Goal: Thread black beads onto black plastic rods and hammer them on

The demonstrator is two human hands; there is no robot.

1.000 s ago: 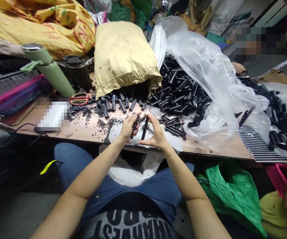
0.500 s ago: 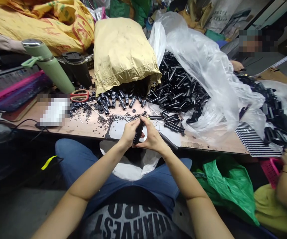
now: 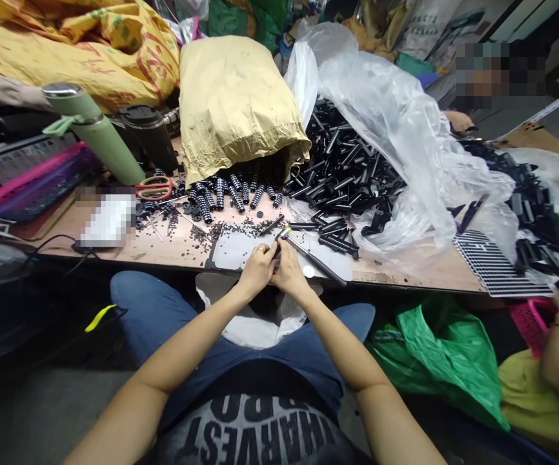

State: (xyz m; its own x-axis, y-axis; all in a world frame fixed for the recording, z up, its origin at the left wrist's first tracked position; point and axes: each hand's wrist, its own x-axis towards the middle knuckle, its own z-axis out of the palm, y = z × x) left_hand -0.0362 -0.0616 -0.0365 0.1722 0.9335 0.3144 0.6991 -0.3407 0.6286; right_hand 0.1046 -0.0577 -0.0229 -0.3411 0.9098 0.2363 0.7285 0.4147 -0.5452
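1. The left hand [image 3: 257,266] and right hand [image 3: 289,266] meet at the front edge of the tabletop [image 3: 182,258], fingers closed and pinching between them a black piece [image 3: 277,252], mostly hidden by the fingers.
2. The step looks like close two-handed fitting or adjusting. To do it well, I would keep the left grip steady, let the right fingertips do the fine pushing, and keep both ends in line so nothing skews.
3. Working over the grey pad [image 3: 228,250] seems wise: small beads [image 3: 202,236] lie scattered to its left, and a part dropped past the front edge could be lost.
4. The piece sits at the pad's near side, about midway along the tabletop's front edge. Its long axis cannot be told for sure; what shows seems to point away from the body.
5. Just right of the hands, a hammer [image 3: 315,259] lies diagonally, its head toward the back edge and its handle end pointing right, at the front edge; elbow room there should be watched.
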